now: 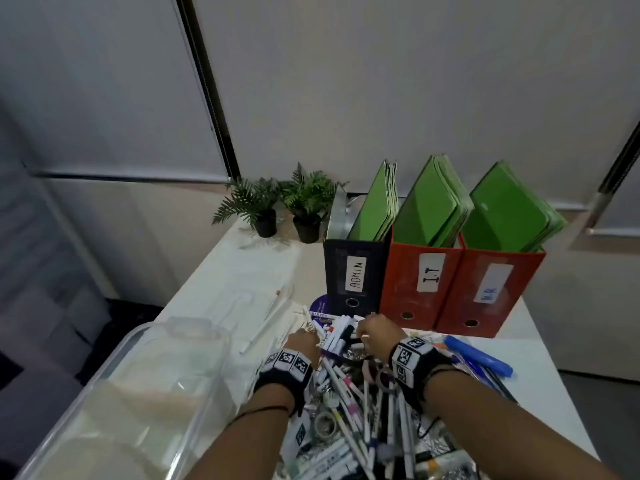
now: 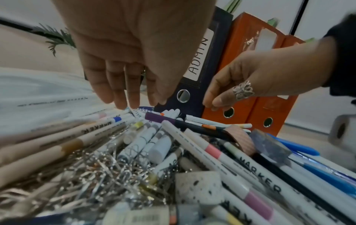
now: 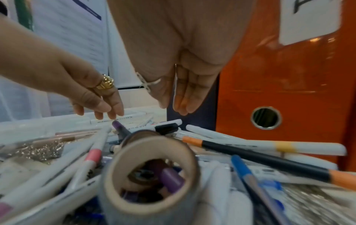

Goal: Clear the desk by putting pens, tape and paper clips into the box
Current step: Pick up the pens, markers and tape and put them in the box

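— Two hands: the left hand (image 2: pixel 123 64) and right hand (image 3: pixel 185 79) hover slack-fingered, holding nothing, over the pens (image 1: pixel 346 403) beside the box (image 1: pixel 114 393).
— The binders (image 1: pixel 419 289) hem the pile's far edge; only wrist views show the clips (image 2: pixel 92 175).

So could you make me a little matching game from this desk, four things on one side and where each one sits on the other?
Things
1. ADMIN file box
2. clear plastic box
3. potted plants
4. blue pen

Places
A. far end of the desk, beside the wall
B. right edge of the pile, past the right hand
C. left of the pile, beside the left hand
D. left of the two orange file boxes

Pairs: 1-D, 2-C, 3-A, 4-B
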Demonstrator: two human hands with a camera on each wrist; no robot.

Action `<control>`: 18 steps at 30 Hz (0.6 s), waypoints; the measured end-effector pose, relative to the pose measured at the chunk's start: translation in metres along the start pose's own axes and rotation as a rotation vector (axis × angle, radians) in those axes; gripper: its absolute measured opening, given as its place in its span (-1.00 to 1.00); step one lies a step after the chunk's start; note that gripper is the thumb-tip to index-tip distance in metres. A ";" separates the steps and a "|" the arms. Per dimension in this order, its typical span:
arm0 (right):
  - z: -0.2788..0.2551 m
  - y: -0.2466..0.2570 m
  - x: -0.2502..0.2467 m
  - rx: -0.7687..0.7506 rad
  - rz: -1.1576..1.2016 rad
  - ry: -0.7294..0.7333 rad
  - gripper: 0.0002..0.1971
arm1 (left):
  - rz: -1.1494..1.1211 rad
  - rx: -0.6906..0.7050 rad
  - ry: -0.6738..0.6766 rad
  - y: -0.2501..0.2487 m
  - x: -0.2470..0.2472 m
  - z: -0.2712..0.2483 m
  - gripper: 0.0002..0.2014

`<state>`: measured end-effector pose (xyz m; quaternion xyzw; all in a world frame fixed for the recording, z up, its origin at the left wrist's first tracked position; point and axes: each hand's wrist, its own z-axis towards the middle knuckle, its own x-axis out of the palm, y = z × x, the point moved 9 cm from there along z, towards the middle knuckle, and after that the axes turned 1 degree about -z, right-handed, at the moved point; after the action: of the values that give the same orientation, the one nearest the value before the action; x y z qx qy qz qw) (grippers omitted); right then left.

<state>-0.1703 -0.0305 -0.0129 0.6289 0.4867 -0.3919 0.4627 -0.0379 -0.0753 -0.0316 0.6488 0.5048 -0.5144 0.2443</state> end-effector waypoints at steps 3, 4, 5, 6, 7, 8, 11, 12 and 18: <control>0.017 0.015 0.004 -0.074 0.004 -0.031 -0.68 | -0.045 -0.011 0.030 0.005 0.015 0.013 -0.62; 0.023 0.021 0.003 -0.101 -0.003 -0.042 -0.64 | -0.031 -0.018 0.052 0.008 0.020 0.017 -0.61; 0.028 0.028 0.007 -0.136 -0.031 -0.028 -0.60 | -0.022 -0.013 0.050 0.010 0.025 0.024 -0.59; 0.033 0.034 0.010 -0.174 -0.068 -0.013 -0.55 | -0.009 -0.017 0.053 0.013 0.028 0.029 -0.55; 0.036 0.037 0.013 -0.189 -0.118 0.026 -0.51 | -0.011 -0.024 0.035 0.016 0.028 0.034 -0.52; 0.041 0.039 0.017 -0.196 -0.187 0.057 -0.46 | -0.034 -0.051 0.021 0.021 0.029 0.040 -0.53; 0.044 0.040 0.026 -0.181 -0.332 0.113 -0.47 | 0.025 -0.076 -0.003 0.031 0.040 0.049 -0.60; 0.044 0.040 0.030 -0.177 -0.363 0.131 -0.53 | 0.061 -0.084 -0.011 0.035 0.044 0.049 -0.58; 0.035 0.034 0.041 -0.130 -0.484 0.139 -0.62 | 0.180 -0.101 0.016 0.059 0.070 0.081 -0.41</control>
<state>-0.1293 -0.0579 -0.0540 0.4885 0.6777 -0.4148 0.3604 -0.0209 -0.1362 -0.1362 0.6822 0.4718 -0.4592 0.3179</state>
